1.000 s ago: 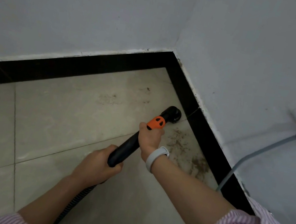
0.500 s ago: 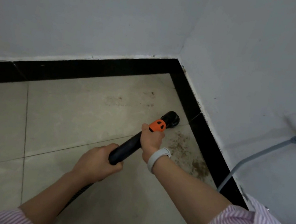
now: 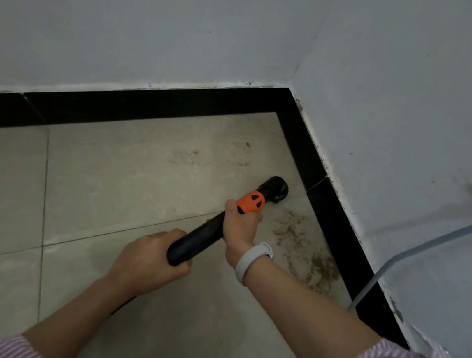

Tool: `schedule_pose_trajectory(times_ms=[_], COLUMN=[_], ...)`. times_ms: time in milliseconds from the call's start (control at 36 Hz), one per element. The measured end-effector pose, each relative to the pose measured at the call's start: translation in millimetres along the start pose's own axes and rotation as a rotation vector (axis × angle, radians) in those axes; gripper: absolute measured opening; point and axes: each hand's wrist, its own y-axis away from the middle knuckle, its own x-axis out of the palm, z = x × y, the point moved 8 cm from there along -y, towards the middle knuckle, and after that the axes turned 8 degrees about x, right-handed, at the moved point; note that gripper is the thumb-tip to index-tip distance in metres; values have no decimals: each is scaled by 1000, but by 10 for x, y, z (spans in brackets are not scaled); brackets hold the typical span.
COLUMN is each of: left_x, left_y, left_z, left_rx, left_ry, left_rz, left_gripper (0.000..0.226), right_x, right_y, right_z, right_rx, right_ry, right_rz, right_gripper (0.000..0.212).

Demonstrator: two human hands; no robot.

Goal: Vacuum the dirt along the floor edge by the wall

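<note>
Fingers of both hands curled tight round black vacuum wand [image 3: 205,235], left hand [image 3: 146,260] at rear end, right hand [image 3: 241,225] up by orange collar [image 3: 251,202], nozzle [image 3: 276,188] on floor tile near black skirting [image 3: 341,225], 2 dirt patches [image 3: 306,250] btwn nozzle & skirting, grey cable [image 3: 394,260] w/ plug above skirting.

We see a beige tiled floor [image 3: 112,178] with thin grout lines. Brown dirt [image 3: 304,244] lies scattered on it beside the black skirting [image 3: 341,225], and the black vacuum nozzle [image 3: 276,188] rests on the tile near the corner.
</note>
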Motion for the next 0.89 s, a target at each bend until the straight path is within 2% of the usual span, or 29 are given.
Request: schedule_pose_trajectory(times_ms=[194, 306, 444, 528, 694, 889], left_x=[-191, -205, -225, -233, -279, -313], left_y=[228, 199, 70, -45, -367, -625], left_z=[274, 259, 231, 222, 155, 92], left_rx=[-33, -68, -106, -119, -119, -125], left_ry=[-54, -83, -89, -84, -99, -112], left_rz=[-29, -88, -159, -193, -207, -226], left_gripper=[40, 26, 30, 26, 34, 36], right_x=[343, 507, 590, 613, 625, 685], right_y=[185, 160, 66, -20, -221, -421], right_z=[-140, -75, 111, 232, 492, 692], right_rx=[-1, 1, 16, 9, -7, -23], right_ry=[-40, -59, -92, -96, -146, -130], right_rz=[78, 135, 205, 208, 162, 219], right_gripper=[32, 37, 28, 28, 35, 38])
